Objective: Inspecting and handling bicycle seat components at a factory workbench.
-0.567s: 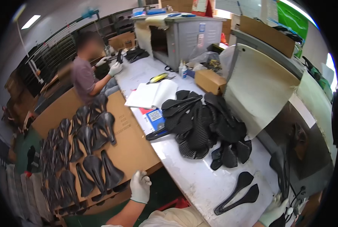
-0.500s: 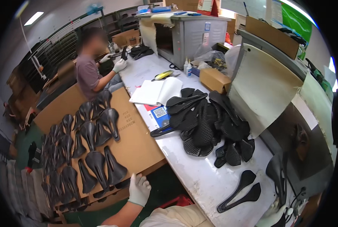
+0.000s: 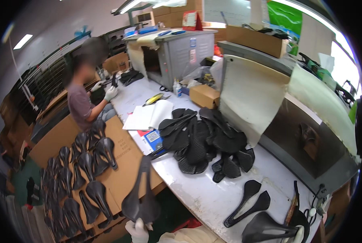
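Note:
My left hand (image 3: 138, 231), in a white glove, pinches the wide rear end of a black bicycle saddle (image 3: 142, 204). This saddle stands nose up, with a long slot down its middle, beside the cardboard's near right edge. At the lower right, my gloved right hand (image 3: 299, 234) grips the nose of another black saddle (image 3: 264, 229) low over the table; most of this hand is hidden. Just beyond lies a flat black slotted saddle pad (image 3: 246, 204) on the white table (image 3: 189, 184). Many similar black saddles (image 3: 98, 196) lie in rows on the cardboard (image 3: 128, 162).
A heap of black saddle pads (image 3: 201, 141) fills the table's middle, near an open notebook (image 3: 148, 115) and a small carton (image 3: 205, 96). A grey box with a cloth flap (image 3: 252, 93) stands at right. Scissors (image 3: 312, 214) lie near the right edge. A seated co-worker (image 3: 83, 99) works far left.
My left hand, bare of any object before, now holds a saddle picked up from the cardboard's near edge. The right hand's saddle has swung from upright to lying leftward. My view has turned right.

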`<state>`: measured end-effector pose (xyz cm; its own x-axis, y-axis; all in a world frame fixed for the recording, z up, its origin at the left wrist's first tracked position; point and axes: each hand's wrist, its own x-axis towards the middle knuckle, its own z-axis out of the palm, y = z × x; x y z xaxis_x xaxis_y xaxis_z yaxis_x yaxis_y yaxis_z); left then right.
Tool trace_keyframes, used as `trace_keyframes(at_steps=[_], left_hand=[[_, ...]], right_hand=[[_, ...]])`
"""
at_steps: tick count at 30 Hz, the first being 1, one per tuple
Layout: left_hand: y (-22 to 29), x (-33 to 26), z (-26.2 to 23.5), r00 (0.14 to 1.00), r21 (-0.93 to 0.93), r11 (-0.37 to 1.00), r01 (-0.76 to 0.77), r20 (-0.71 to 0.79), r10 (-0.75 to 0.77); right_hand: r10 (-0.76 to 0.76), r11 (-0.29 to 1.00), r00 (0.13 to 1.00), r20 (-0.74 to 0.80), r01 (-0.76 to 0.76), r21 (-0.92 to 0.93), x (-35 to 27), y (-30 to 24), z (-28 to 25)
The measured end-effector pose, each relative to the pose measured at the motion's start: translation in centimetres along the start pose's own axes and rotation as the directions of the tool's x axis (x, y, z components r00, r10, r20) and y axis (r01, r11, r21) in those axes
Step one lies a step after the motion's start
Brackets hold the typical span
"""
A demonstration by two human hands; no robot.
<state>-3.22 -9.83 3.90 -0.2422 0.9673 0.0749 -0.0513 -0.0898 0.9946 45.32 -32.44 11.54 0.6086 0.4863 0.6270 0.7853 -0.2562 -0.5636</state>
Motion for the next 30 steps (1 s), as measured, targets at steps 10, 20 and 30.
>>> trace_keyframes(at_steps=[10, 20, 30], left_hand=[[8.2, 5.9, 27.8, 0.501, 0.113, 0.973, 0.202, 0.842, -0.201], [6.2, 5.8, 54.1, 0.399, -0.092, 0.834, 0.543, 0.903, -0.161], [3.4, 6.6, 36.7, -0.291, -0.304, 0.754, -0.582, 0.944, 0.156]], right_hand=[[0.633, 0.633, 0.665, 0.396, -0.739, 0.23, -0.6, -3.4, 3.6], [0.565, 0.821, 0.726, 0.391, -0.54, -0.184, -4.2, -8.2, 2.6], [0.57, 0.82, 0.664, 0.484, -0.497, -0.283, -4.9, -7.2, 3.3]])
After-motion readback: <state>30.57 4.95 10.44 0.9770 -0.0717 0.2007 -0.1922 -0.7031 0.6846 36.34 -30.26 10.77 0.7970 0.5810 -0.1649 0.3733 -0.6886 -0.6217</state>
